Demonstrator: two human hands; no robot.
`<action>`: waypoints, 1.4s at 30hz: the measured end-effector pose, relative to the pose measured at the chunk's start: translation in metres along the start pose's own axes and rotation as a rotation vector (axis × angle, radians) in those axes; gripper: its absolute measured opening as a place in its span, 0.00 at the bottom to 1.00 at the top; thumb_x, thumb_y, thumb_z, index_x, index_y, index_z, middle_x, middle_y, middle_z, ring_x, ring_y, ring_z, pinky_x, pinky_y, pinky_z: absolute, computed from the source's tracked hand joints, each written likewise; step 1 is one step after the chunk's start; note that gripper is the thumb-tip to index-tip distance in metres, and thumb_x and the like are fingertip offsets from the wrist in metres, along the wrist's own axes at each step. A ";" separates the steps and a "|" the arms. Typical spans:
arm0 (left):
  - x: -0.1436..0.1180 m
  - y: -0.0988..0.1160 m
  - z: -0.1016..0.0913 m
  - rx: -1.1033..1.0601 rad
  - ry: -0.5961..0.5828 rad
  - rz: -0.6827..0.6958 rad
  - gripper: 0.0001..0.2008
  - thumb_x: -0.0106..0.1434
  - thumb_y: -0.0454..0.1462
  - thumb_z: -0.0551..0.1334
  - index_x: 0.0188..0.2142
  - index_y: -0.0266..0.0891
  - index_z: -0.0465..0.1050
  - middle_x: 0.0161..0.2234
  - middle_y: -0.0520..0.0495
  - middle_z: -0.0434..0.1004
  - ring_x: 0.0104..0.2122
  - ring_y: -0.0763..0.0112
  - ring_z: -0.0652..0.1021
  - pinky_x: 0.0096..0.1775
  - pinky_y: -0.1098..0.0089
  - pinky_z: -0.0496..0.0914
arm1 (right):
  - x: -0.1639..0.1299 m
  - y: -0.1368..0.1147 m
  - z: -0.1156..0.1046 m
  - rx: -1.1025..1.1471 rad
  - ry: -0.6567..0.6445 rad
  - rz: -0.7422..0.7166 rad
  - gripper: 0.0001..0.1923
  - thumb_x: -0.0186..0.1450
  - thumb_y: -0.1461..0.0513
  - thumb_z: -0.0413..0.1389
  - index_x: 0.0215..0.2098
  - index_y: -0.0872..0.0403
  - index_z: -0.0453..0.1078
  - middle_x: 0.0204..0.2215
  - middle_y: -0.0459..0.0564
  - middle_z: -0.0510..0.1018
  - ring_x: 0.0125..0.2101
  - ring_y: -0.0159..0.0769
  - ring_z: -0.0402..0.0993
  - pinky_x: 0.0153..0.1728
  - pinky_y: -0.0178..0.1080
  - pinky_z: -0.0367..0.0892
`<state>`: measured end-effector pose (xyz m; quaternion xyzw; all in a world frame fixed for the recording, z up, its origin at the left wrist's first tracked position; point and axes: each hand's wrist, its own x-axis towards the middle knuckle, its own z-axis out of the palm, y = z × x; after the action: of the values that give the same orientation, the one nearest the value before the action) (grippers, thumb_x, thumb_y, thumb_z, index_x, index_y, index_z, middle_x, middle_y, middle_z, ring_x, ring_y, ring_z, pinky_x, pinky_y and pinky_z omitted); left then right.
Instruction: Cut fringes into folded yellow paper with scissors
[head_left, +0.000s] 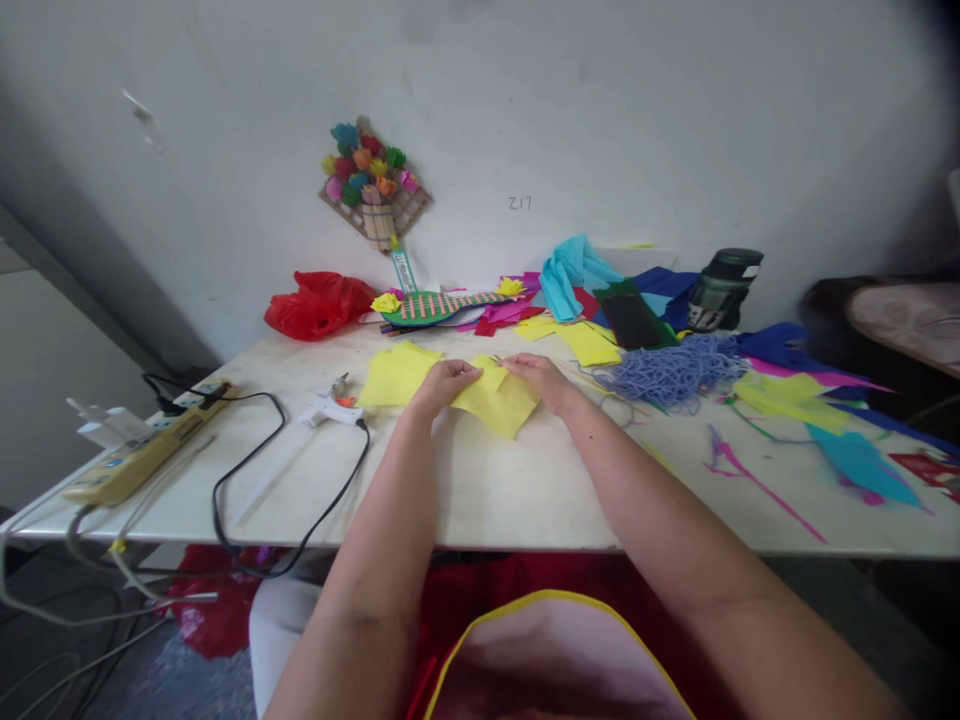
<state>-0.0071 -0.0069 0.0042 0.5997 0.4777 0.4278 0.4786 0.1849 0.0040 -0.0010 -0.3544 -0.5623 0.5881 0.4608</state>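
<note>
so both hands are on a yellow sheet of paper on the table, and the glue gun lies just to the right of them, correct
Not quite. In the head view the left hand and right hand do hold the yellow sheet on the table, but the glue gun lies to their left, not their right.

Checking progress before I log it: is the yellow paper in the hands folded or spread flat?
Folded. The yellow paper shows a doubled layer with a crease where the left hand and right hand pinch its top edge.
</note>
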 end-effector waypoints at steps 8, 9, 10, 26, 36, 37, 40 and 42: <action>0.001 -0.002 0.001 0.036 0.018 0.000 0.18 0.44 0.49 0.65 0.27 0.35 0.71 0.20 0.51 0.71 0.20 0.73 0.71 0.24 0.73 0.63 | 0.001 0.001 0.001 -0.147 -0.134 -0.130 0.21 0.44 0.68 0.57 0.37 0.51 0.72 0.35 0.44 0.76 0.35 0.33 0.70 0.34 0.33 0.64; 0.002 -0.003 0.001 0.041 0.030 0.001 0.19 0.45 0.50 0.64 0.28 0.35 0.72 0.20 0.51 0.71 0.20 0.73 0.71 0.24 0.73 0.63 | 0.002 0.003 0.003 -0.191 -0.102 -0.115 0.17 0.44 0.66 0.58 0.34 0.52 0.73 0.33 0.44 0.76 0.33 0.32 0.70 0.33 0.33 0.64; 0.003 -0.004 0.001 0.035 0.049 0.001 0.21 0.46 0.51 0.62 0.29 0.35 0.72 0.20 0.50 0.71 0.21 0.72 0.71 0.24 0.73 0.63 | 0.003 0.004 0.005 -0.228 -0.059 -0.091 0.13 0.45 0.64 0.58 0.31 0.54 0.73 0.29 0.44 0.76 0.30 0.32 0.70 0.31 0.33 0.64; 0.007 -0.012 0.011 -0.375 0.007 0.049 0.19 0.43 0.45 0.67 0.33 0.36 0.73 0.29 0.44 0.76 0.28 0.67 0.76 0.30 0.70 0.68 | 0.010 0.011 0.005 -0.020 0.283 -0.033 0.15 0.49 0.52 0.56 0.20 0.56 0.63 0.13 0.41 0.65 0.17 0.28 0.62 0.17 0.31 0.57; 0.017 -0.014 0.013 -0.371 0.245 0.131 0.19 0.45 0.47 0.65 0.30 0.35 0.71 0.22 0.48 0.73 0.23 0.70 0.74 0.27 0.71 0.67 | 0.009 0.009 0.007 0.000 0.205 0.038 0.08 0.48 0.59 0.56 0.22 0.57 0.66 0.13 0.43 0.69 0.13 0.27 0.64 0.12 0.29 0.57; 0.019 -0.015 0.013 -0.343 0.265 0.131 0.18 0.45 0.47 0.65 0.30 0.35 0.70 0.21 0.49 0.73 0.22 0.71 0.73 0.27 0.71 0.67 | 0.010 0.010 0.007 0.000 0.210 0.029 0.08 0.48 0.59 0.57 0.21 0.57 0.66 0.13 0.43 0.69 0.13 0.27 0.63 0.12 0.29 0.57; 0.023 -0.017 0.013 -0.261 0.312 0.129 0.17 0.46 0.47 0.64 0.29 0.36 0.70 0.19 0.51 0.71 0.21 0.72 0.71 0.26 0.72 0.66 | 0.011 0.011 0.005 0.030 0.207 -0.004 0.09 0.49 0.59 0.56 0.20 0.57 0.65 0.12 0.42 0.68 0.12 0.26 0.63 0.11 0.29 0.57; 0.025 -0.018 0.013 -0.208 0.333 0.132 0.16 0.48 0.47 0.62 0.28 0.36 0.70 0.19 0.52 0.69 0.20 0.74 0.70 0.24 0.73 0.65 | 0.011 0.011 0.006 0.062 0.202 -0.012 0.09 0.50 0.58 0.56 0.21 0.57 0.64 0.13 0.42 0.68 0.12 0.26 0.63 0.11 0.29 0.57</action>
<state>0.0065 0.0167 -0.0142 0.4979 0.4631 0.5987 0.4233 0.1746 0.0126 -0.0100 -0.3941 -0.4966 0.5636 0.5296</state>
